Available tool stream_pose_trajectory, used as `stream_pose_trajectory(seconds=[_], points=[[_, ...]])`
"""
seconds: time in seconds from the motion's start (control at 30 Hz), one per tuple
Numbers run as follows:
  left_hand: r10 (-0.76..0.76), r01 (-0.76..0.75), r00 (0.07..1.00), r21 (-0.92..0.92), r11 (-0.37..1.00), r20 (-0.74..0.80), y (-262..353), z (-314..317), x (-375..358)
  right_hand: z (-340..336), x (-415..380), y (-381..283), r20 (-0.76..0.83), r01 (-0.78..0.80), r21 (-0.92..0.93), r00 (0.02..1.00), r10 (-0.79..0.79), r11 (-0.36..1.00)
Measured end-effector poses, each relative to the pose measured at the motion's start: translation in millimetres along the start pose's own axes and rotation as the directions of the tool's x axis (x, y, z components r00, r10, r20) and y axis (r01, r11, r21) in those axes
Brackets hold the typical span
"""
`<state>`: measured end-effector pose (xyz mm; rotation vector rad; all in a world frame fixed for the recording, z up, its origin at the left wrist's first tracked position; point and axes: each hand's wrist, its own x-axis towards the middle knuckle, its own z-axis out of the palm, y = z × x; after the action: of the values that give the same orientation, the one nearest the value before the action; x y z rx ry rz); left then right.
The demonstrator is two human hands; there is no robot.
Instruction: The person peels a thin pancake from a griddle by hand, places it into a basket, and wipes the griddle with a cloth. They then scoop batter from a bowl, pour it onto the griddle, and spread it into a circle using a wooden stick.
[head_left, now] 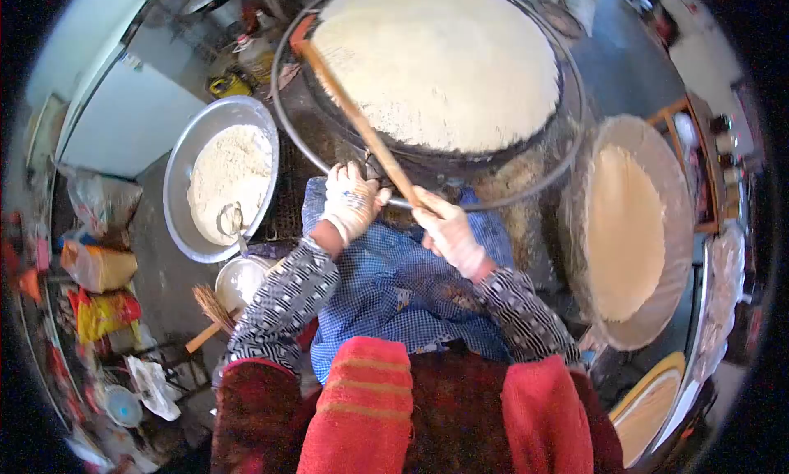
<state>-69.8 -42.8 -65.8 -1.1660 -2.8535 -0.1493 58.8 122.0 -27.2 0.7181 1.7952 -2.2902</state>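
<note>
A wide round griddle carries a thin, pale layer of batter spread almost to its edge. Around it runs a metal ring. My right hand, in a clear glove, is closed round the lower end of a long wooden-handled spreader. The spreader's reddish head rests near the griddle's upper left rim. My left hand, gloved too, has its fingers curled over the near left part of the ring, beside a small dark fitting. What lies under its palm is hidden.
To the left stands a metal basin of pale flour or batter with a ladle in it. Below are a white pail and a small brush. On the right is a plastic-covered round tray holding stacked flat pancakes.
</note>
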Motion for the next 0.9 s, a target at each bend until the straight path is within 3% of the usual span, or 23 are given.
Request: stream_pose_trajectory(seconds=[0.03, 0.1, 0.17, 0.23, 0.3, 0.33, 0.37, 0.4, 0.43, 0.47, 0.53, 0.57, 0.6, 0.63, 0.7, 0.73, 0.77, 0.83, 0.87, 0.9], points=[[0.007, -0.007, 0.999, 0.003, 1.000, -0.051, 17.9, 5.7, -2.7, 8.0, 1.0, -1.1, 0.029, -0.033, 0.026, 0.999, 0.032, 0.999], [-0.098, 0.105, 0.994, -0.537, 0.837, 0.041, 49.7, 7.2, -12.3, 10.0, 1.1, -3.4, 0.158, -0.013, 0.035, 0.987, 0.007, 0.999], [0.300, -0.338, 0.938, -0.272, 0.901, -0.172, 71.2, -6.2, -30.5, -2.8, -10.2, 0.2, 0.197, 0.030, 0.140, 0.979, -0.058, 0.990], [0.206, -0.341, 0.934, -0.547, 0.764, -0.293, 83.8, -25.6, -47.9, -36.4, -51.6, -13.2, 0.069, 0.000, 0.055, 0.998, -0.004, 0.998], [0.256, -0.425, 0.868, -0.371, 0.826, -0.425, 78.9, -40.4, -46.2, -71.8, -92.8, 9.9, -0.015, 0.016, -0.003, 1.000, -0.016, 1.000], [0.248, -0.358, 0.906, -0.307, 0.882, -0.344, 81.6, -57.4, -34.9, -87.2, -115.8, 21.7, -0.064, 0.038, -0.084, 0.997, -0.044, 0.996], [0.292, -0.407, 0.862, -0.221, 0.886, -0.415, 83.8, -60.4, -11.5, -102.5, -138.9, 33.6, -0.114, 0.051, -0.165, 0.991, -0.070, 0.985], [0.339, -0.437, 0.854, -0.193, 0.878, -0.395, 90.4, -64.3, 12.2, -108.3, -165.4, 33.6, -0.173, -0.078, -0.112, 0.983, 0.058, 0.991], [0.386, -0.471, 0.842, -0.164, 0.867, -0.377, 99.6, -67.6, 36.2, -116.6, -185.3, 56.7, -0.181, -0.079, -0.108, 0.982, 0.058, 0.991], [0.438, -0.517, 0.829, -0.178, 0.837, -0.347, 112.6, -68.7, 59.6, -124.9, -201.5, 89.0, -0.258, 0.121, -0.288, 0.945, -0.199, 0.950], [0.550, -0.623, 0.770, -0.198, 0.756, -0.322, 148.0, -62.1, 102.2, -127.8, -221.1, 107.6, -0.291, 0.281, -0.476, 0.844, -0.450, 0.834], [0.608, -0.682, 0.724, -0.203, 0.703, -0.326, 169.6, -56.4, 121.9, -122.6, -228.0, 103.2, -0.458, 0.165, -0.230, 0.851, -0.256, 0.959], [0.646, -0.710, 0.699, -0.184, 0.680, -0.306, 190.9, -52.9, 139.4, -117.1, -232.3, 96.9, -0.561, 0.061, 0.049, 0.828, -0.023, 0.997], [0.665, -0.713, 0.696, -0.145, 0.686, -0.273, 203.3, -30.0, 152.4, -114.7, -227.6, 84.0, -0.568, 0.059, 0.050, 0.823, -0.020, 0.997], [0.701, -0.702, 0.712, -0.073, 0.708, -0.053, 203.0, -1.5, 172.0, -120.3, -210.7, 56.9, -0.327, -0.096, 0.434, 0.910, 0.256, 0.896], [0.688, -0.689, 0.724, -0.003, 0.725, -0.043, 197.8, 7.3, 181.8, -125.7, -202.3, 71.6, -0.227, 0.012, 0.520, 0.966, 0.125, 0.854], [0.642, -0.641, 0.766, 0.027, 0.767, -0.032, 192.3, 2.7, 186.2, -130.7, -194.0, 65.7, -0.234, 0.019, 0.523, 0.965, 0.122, 0.852], [0.574, -0.576, 0.818, 0.074, 0.814, 0.047, 172.2, -6.9, 193.3, -137.9, -173.1, 49.9, 0.047, -0.122, 0.710, 0.991, 0.126, 0.694], [0.565, -0.562, 0.825, 0.104, 0.820, 0.009, 159.8, -8.5, 196.2, -140.8, -161.0, 57.2, 0.161, -0.179, 0.778, 0.983, 0.084, 0.602], [0.528, -0.532, 0.847, 0.105, 0.840, 0.070, 144.4, -11.4, 197.9, -140.6, -152.5, 56.3, 0.176, -0.194, 0.774, 0.980, 0.089, 0.602]])
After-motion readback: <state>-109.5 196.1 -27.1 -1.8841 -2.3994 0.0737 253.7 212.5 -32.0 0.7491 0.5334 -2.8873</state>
